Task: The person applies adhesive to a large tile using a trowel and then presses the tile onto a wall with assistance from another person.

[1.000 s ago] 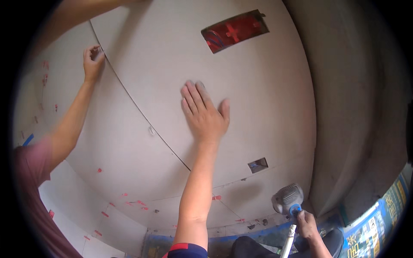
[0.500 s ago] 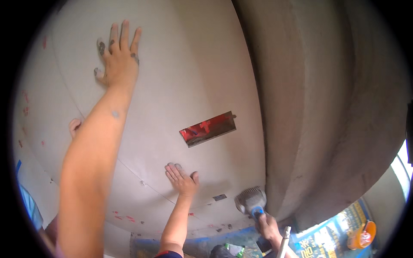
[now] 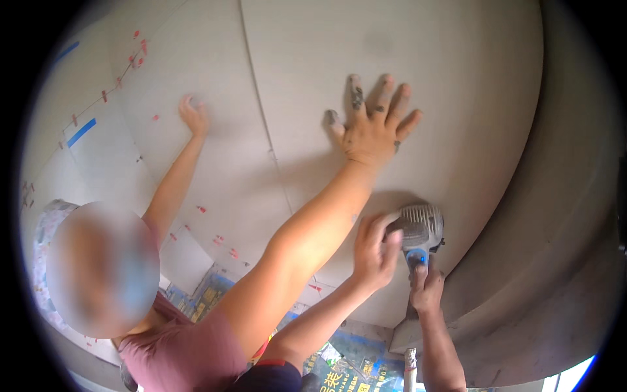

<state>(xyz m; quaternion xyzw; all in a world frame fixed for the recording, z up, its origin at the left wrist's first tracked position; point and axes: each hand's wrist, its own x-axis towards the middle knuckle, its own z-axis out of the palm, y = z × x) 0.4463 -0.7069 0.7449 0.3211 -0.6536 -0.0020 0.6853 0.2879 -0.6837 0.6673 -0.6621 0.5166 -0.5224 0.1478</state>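
Note:
My right hand is wrapped around the handle of a grey power tool with a ribbed round head and a blue switch. The tool's head is up against a large pale wall slab. Beside the head, on its left, my left hand is raised with bent fingers and the thumb apart. Its fingertips reach the head's edge; whether they touch it I cannot tell. A co-worker's hand, smudged with dark grey, lies spread on the slab above.
At left a co-worker in a pink shirt reaches across, the other hand at a slab farther left. Red clips and blue tape mark the slab joints. A curved grey wall bounds the right. A pale pole stands below.
The view has swung left, bringing in the co-worker and losing the rectangular cutout. My left hand has left its flat place on the slab and come beside the tool's head.

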